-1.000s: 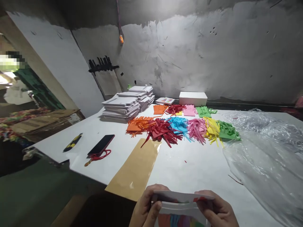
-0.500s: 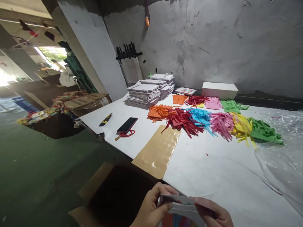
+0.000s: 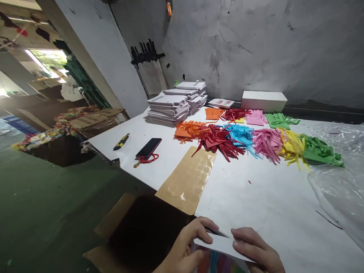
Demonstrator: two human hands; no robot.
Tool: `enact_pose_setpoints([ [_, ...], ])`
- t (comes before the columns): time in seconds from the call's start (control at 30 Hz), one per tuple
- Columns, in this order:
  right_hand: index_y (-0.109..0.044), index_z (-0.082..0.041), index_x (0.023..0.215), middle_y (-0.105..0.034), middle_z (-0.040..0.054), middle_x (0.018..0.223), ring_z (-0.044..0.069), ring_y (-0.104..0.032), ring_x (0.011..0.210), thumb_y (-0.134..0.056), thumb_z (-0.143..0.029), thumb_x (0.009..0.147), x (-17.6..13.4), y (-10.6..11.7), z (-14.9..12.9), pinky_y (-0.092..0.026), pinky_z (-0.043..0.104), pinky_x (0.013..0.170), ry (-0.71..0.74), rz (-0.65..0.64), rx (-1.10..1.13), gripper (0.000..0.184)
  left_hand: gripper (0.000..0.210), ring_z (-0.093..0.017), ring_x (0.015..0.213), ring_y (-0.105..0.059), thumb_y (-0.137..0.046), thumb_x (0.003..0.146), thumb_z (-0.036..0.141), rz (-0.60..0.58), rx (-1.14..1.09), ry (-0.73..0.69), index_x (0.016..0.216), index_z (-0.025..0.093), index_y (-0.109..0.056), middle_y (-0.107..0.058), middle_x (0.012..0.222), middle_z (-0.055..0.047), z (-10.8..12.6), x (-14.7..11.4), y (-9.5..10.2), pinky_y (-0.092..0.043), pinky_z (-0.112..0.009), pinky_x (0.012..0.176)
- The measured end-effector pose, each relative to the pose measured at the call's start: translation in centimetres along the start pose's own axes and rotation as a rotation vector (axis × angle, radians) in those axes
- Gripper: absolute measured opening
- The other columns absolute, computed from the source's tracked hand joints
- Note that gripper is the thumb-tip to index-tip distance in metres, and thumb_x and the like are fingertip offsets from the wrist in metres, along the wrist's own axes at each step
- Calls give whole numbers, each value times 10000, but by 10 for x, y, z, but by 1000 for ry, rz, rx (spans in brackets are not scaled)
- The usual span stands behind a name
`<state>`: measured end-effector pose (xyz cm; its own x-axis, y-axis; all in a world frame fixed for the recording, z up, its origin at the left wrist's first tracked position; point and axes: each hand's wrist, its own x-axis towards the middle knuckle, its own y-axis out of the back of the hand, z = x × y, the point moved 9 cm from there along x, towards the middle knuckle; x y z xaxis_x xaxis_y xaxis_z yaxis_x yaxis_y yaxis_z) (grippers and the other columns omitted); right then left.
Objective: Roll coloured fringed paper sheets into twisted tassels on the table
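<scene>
Left hand [image 3: 190, 244], right hand [image 3: 257, 248], held packet [image 3: 221, 250] (colourful)

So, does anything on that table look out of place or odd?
A tiny red scrap and a thin dark strand lie loose on the white table, apart from the bunched coloured strips, so they look like stray bits.
</scene>
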<state>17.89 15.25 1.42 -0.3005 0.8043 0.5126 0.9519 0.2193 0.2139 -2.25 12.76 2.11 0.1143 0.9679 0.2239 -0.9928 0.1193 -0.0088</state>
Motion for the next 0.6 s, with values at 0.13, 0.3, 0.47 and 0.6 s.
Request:
enact_pose_setpoints([
  [0.13,-573,-340,1407,-762,47,1146,234,-727,1049,-546,-261,1004,2,-8,-22,-567,419,984,394,-208,-412,411,302,-267,1021,-666,-750,842,469,27,42,68,875,194,-632,-713,1111,-122,-9,-3,4,-494,-344,874],
  [0.3,-316,-162,1568,-736,133,1174,256,-730,1057,-452,-334,1044,6,-16,-41,-537,421,1021,620,-324,-707,568,191,-256,993,-687,-719,884,355,50,50,113,953,185,-668,-732,1064,-119,-20,-6,0,-533,-312,831],
  [0.47,-434,-250,1517,-787,83,1040,206,-767,873,-662,-299,945,24,-10,-52,-616,341,878,527,-298,-560,617,118,-219,941,-703,-698,907,300,81,55,59,952,192,-683,-745,1018,-89,-12,-6,1,-540,-281,824],
  [0.6,-671,-316,1287,-771,54,1022,183,-745,845,-667,-204,913,26,-9,-30,-616,254,770,185,-336,-291,391,137,-219,922,-706,-705,904,314,111,49,71,932,181,-692,-747,999,-96,-15,-7,0,-551,-281,804],
])
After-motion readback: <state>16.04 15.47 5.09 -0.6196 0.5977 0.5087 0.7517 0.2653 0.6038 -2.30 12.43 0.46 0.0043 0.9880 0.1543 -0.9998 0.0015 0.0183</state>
